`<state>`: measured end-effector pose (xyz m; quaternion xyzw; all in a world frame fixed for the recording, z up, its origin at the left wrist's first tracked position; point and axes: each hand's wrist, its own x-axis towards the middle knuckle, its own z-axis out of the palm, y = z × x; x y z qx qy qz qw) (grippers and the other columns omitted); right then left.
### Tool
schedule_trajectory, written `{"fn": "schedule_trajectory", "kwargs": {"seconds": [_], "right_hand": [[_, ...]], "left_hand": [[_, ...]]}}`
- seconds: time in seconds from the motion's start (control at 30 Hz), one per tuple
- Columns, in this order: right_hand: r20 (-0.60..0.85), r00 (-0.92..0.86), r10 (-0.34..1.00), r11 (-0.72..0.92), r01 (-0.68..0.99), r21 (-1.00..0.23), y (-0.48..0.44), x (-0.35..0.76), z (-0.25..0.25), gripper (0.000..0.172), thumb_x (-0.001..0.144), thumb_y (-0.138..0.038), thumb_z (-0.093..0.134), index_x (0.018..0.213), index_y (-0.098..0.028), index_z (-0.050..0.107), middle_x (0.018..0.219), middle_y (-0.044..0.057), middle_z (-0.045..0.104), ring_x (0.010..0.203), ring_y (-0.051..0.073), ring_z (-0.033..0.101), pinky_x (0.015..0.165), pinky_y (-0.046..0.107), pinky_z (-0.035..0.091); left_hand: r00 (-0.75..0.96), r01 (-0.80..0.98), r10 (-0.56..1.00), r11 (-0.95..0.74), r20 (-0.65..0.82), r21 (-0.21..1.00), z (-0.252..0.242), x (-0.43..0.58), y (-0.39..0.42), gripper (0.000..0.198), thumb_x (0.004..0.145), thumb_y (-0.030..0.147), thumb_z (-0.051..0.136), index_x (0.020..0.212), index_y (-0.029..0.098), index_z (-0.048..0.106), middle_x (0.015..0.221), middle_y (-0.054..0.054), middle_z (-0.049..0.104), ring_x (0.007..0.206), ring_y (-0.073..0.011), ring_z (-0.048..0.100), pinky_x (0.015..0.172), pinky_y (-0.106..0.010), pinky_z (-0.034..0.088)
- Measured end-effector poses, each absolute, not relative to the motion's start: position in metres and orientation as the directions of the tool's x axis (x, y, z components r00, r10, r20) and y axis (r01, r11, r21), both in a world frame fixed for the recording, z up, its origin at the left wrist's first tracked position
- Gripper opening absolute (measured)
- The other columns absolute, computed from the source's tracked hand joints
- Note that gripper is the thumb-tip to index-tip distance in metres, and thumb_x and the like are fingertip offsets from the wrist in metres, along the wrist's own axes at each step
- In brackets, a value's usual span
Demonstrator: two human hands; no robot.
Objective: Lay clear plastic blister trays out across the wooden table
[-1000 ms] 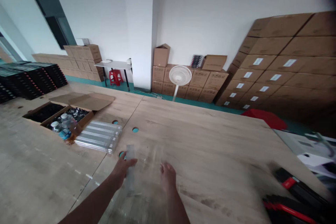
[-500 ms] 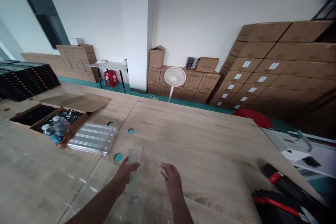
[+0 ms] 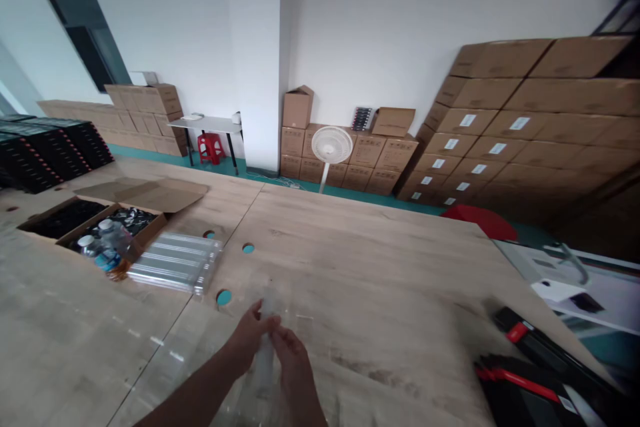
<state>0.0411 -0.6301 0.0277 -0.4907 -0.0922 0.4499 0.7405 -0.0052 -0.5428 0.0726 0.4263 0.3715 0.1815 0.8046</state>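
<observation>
A narrow, translucent plastic piece (image 3: 265,365) lies lengthwise between my hands above the wooden table, its exact shape blurred. My left hand (image 3: 251,335) is closed around its left side, with thumb and fingers near its upper part. My right hand (image 3: 294,353) meets it from the right, fingertips pinched on the same piece and touching the left thumb. Clear, shiny plastic shows faintly on the tabletop around and below the hands. To the left rests a stack of clear ribbed plastic trays (image 3: 175,261).
Two bottles (image 3: 109,260) stand beside open cartons (image 3: 145,230) holding black items. Black and red objects (image 3: 530,380) lie at the table's right edge. Round holes (image 3: 224,297) pierce the wooden table (image 3: 360,267). A white fan (image 3: 332,145) and stacked boxes stand beyond.
My right hand has moved left and closed on the plastic piece beside my left hand. My left hand has shifted slightly right with the piece.
</observation>
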Motion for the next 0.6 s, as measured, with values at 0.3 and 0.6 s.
{"fn": "schedule_trajectory", "kwargs": {"seconds": [0.3, 0.6], "right_hand": [[-0.436, 0.786, 0.438, 0.171, -0.549, -0.819, -0.682, 0.141, 0.013, 0.037, 0.056, -0.055, 0.074, 0.067, -0.023, 0.058, 0.089, 0.005, 0.074, 0.093, 0.025, 0.068, 0.079, 0.036, 0.053], [-0.300, 0.915, 0.269, -0.232, -0.240, -0.942, -0.686, 0.177, 0.011, 0.028, 0.046, -0.041, 0.072, 0.063, -0.023, 0.060, 0.078, 0.009, 0.069, 0.098, 0.034, 0.062, 0.087, 0.043, 0.047]], "left_hand": [[0.594, 0.023, 0.634, 0.602, -0.496, 0.798, 0.069, -0.026, -0.525, 0.039, 0.059, 0.038, 0.081, 0.079, 0.019, 0.054, 0.068, 0.003, 0.054, 0.063, -0.0121, 0.053, 0.063, -0.027, 0.044], [0.597, 0.067, 0.654, 0.537, -0.465, 0.841, 0.080, -0.012, -0.548, 0.049, 0.055, 0.045, 0.081, 0.089, 0.018, 0.058, 0.074, 0.000, 0.055, 0.069, -0.0151, 0.053, 0.062, -0.027, 0.042]]}}
